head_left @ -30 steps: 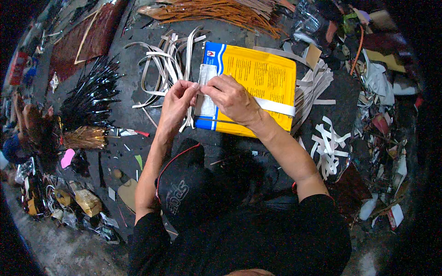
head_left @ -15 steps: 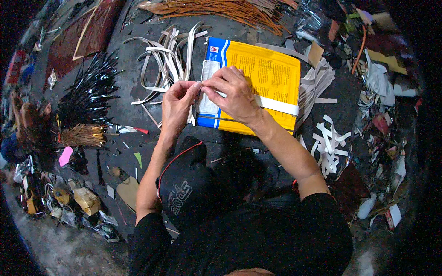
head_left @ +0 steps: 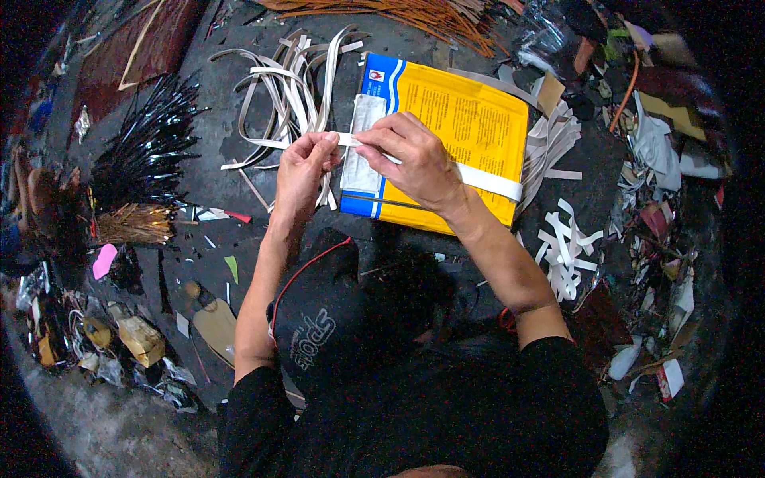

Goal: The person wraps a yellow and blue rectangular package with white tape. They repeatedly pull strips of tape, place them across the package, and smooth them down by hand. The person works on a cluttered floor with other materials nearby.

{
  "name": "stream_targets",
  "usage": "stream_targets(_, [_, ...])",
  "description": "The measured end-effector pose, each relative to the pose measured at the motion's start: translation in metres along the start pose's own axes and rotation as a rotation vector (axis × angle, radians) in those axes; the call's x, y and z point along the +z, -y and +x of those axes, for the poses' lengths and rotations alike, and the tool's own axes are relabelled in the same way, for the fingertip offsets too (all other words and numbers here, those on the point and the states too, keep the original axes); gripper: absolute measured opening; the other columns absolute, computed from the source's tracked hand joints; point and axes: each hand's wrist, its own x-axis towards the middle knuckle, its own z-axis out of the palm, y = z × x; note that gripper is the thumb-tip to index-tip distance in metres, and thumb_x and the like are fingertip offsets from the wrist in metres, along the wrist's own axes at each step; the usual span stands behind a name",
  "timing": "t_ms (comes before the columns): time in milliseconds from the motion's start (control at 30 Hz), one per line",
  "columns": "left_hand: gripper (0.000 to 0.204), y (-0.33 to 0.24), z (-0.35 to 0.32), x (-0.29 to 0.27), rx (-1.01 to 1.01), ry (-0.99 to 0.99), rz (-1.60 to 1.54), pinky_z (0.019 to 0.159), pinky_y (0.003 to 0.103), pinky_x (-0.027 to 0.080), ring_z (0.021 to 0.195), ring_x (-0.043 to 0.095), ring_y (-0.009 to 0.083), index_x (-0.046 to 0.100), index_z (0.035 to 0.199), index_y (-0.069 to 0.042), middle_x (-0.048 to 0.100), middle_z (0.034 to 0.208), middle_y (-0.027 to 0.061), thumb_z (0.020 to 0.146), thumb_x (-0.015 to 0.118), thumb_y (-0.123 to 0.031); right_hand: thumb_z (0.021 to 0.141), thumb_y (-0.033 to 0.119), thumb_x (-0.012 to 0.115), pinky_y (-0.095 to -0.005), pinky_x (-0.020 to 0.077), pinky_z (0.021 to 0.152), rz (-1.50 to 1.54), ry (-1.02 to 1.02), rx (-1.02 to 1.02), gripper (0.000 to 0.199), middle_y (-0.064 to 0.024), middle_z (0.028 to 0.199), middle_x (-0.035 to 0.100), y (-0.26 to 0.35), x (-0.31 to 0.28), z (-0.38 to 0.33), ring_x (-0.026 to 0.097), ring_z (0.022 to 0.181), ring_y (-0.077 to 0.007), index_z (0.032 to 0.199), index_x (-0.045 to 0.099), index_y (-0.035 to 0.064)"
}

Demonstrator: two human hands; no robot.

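Note:
A flat white strip (head_left: 491, 182) runs across a yellow and blue printed board (head_left: 482, 111) and passes under my right hand (head_left: 418, 163). Between my hands a short stretch of it shows, pinched on one side by my left hand (head_left: 300, 177) and on the other by my right. My right hand is over the board's blue end, where a whitish pad (head_left: 365, 163) lies. Beyond my left hand is a loose tangle of pale strips (head_left: 299, 88). Another bundle of pale strips (head_left: 554, 147) sticks out past the board's right edge.
Short white strips (head_left: 567, 251) lie in a pile right of my forearm. Black glossy strands (head_left: 147, 143) and a brown bundle (head_left: 137, 224) sit at the left. Orange-brown sticks (head_left: 398, 14) lie at the far edge. Scraps (head_left: 657, 167) litter the right side.
My hands have drawn slightly apart, and more of the white strip now shows between their fingertips. My left hand has shifted a little up and left.

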Motion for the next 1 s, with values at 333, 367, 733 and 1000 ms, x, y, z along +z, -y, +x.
stream_targets(333, [0.021,0.015,0.014,-0.023,-0.059,-0.104,0.002,0.058,0.018,0.04,0.064,0.051,0.0043,0.063,0.092,-0.002,0.061,0.077,0.0005,0.09,0.066,-0.023,0.077,0.008,0.073,-0.0349,0.0507,0.069,-0.017,0.029,-0.005,0.016,-0.008,0.084,0.061,-0.001,-0.003,-0.001,0.059,0.078,-0.0246,0.093,0.068,0.0041])
stream_targets(367, [0.021,0.018,0.016,-0.028,-0.052,-0.109,-0.006,0.058,0.018,0.039,0.065,0.051,0.0043,0.063,0.091,-0.002,0.061,0.077,0.0005,0.09,0.066,-0.023,0.077,0.008,0.073,-0.0348,0.0507,0.068,-0.017,0.026,-0.008,0.016,-0.008,0.084,0.061,-0.001,-0.003,-0.001,0.059,0.078,-0.0246,0.092,0.068,0.0041])
stream_targets(733, [0.04,-0.009,-0.014,0.002,-0.187,0.097,-0.707,0.067,0.023,0.043,0.074,0.055,0.0123,0.059,0.1,-0.002,0.061,0.082,0.0049,0.092,0.061,-0.041,0.079,0.009,0.072,-0.0361,0.05,0.069,0.033,-0.002,0.016,0.015,-0.0089,0.083,0.061,-0.002,0.001,0.0,0.06,0.078,-0.0264,0.092,0.067,0.0044])
stream_targets(1000, [0.016,-0.002,-0.007,0.008,-0.133,-0.003,-0.265,0.058,0.019,0.037,0.067,0.049,0.0047,0.058,0.09,-0.005,0.056,0.076,-0.0014,0.091,0.064,-0.02,0.079,0.009,0.073,-0.0358,0.0501,0.069,0.01,0.007,0.004,0.016,-0.0092,0.084,0.061,0.0,0.003,-0.001,0.06,0.079,-0.0261,0.093,0.067,0.0042])
